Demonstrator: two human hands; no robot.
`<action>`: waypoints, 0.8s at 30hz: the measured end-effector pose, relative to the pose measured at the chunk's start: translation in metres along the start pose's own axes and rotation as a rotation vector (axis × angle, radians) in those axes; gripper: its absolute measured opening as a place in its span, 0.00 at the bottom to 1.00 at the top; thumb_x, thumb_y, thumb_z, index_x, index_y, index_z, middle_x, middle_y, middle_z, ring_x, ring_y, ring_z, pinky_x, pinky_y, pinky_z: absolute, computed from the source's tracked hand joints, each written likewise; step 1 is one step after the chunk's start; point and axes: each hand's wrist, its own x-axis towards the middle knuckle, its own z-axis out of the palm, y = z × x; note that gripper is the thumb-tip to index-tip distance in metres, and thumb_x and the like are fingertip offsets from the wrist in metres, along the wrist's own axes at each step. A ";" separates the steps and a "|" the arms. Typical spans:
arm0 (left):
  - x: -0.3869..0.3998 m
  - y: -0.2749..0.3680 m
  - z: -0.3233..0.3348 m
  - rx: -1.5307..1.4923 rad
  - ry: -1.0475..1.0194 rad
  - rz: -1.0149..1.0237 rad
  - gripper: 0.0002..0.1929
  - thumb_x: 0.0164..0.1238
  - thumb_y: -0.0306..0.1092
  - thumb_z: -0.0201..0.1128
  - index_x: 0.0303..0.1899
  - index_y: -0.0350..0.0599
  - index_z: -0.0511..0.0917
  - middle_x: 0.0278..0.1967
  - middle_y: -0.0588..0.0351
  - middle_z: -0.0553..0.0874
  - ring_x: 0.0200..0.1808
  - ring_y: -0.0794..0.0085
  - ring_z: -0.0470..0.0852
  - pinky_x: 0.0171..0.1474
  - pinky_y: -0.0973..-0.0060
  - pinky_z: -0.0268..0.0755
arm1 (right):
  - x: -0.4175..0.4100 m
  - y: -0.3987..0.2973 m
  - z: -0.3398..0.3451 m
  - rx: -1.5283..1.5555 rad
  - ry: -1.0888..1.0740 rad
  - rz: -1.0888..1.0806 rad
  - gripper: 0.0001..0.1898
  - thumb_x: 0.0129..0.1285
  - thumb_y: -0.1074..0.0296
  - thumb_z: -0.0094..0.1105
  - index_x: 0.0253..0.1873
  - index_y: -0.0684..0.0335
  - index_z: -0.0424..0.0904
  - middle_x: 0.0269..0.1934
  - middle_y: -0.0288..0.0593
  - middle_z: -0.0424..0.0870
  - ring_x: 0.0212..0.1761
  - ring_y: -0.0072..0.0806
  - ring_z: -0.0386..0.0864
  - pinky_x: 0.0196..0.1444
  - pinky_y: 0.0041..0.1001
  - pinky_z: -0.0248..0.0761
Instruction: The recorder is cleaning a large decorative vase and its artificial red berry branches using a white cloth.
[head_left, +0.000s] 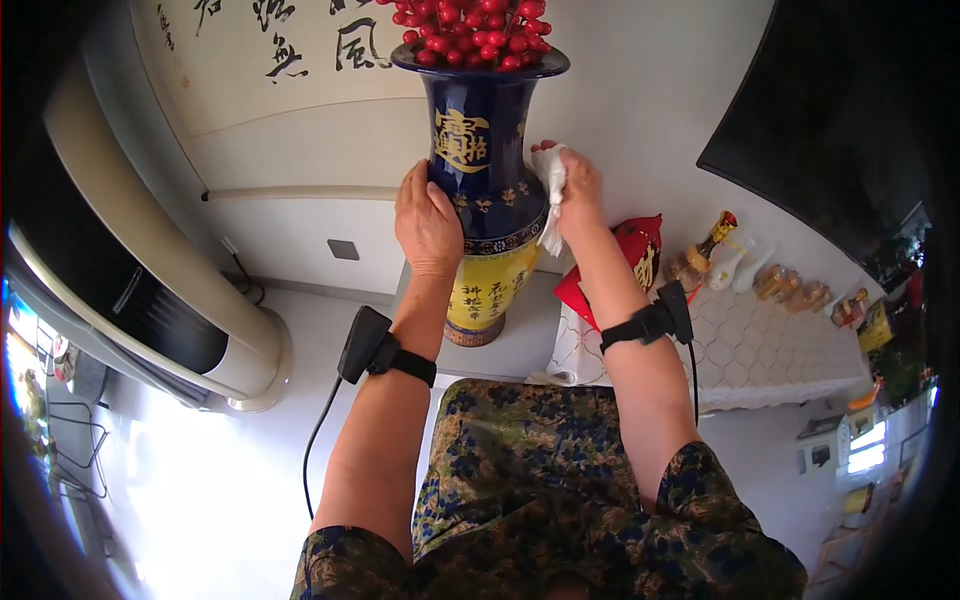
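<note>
A tall porcelain vase (487, 112), dark blue above and yellow below with painted characters, stands upright before me on a low grey surface (517, 352). Red artificial berries (480, 34) fill its flared mouth. My left hand (429, 225) lies against the left side of the vase's shoulder, fingers pointing up. On the opposite side, my right hand (577, 184) grips a crumpled white cloth or tissue (553, 195), which is at the vase's right shoulder. Part of the vase's lower left side is hidden behind my left hand and forearm.
A red cushion-like item (637, 240) with gold decoration leans behind my right forearm. Several ornaments (720, 262) line a cabinet under a white patterned cover (720, 337). A dark television screen (825, 135) is at right. A floor-standing air conditioner (172, 225) and a calligraphy scroll (300, 97) are at left.
</note>
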 end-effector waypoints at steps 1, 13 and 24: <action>0.000 0.000 0.000 0.026 -0.009 0.001 0.18 0.68 0.32 0.41 0.54 0.35 0.70 0.52 0.43 0.76 0.54 0.52 0.74 0.57 0.64 0.66 | -0.002 -0.005 -0.002 0.014 -0.077 -0.035 0.20 0.58 0.54 0.56 0.46 0.66 0.78 0.41 0.48 0.80 0.39 0.33 0.76 0.43 0.28 0.69; 0.001 0.000 -0.001 0.004 -0.002 -0.009 0.17 0.68 0.31 0.43 0.54 0.35 0.71 0.51 0.44 0.76 0.54 0.53 0.74 0.57 0.64 0.66 | 0.002 -0.053 0.037 0.458 -0.061 -0.134 0.13 0.65 0.77 0.42 0.53 0.67 0.70 0.41 0.51 0.78 0.45 0.40 0.78 0.47 0.38 0.74; -0.001 -0.002 0.002 -0.033 0.021 0.010 0.17 0.67 0.31 0.44 0.54 0.34 0.71 0.52 0.43 0.76 0.54 0.52 0.73 0.58 0.63 0.65 | -0.041 -0.007 0.053 -0.452 -0.169 -0.762 0.29 0.52 0.59 0.62 0.55 0.70 0.65 0.44 0.54 0.73 0.45 0.45 0.73 0.51 0.36 0.66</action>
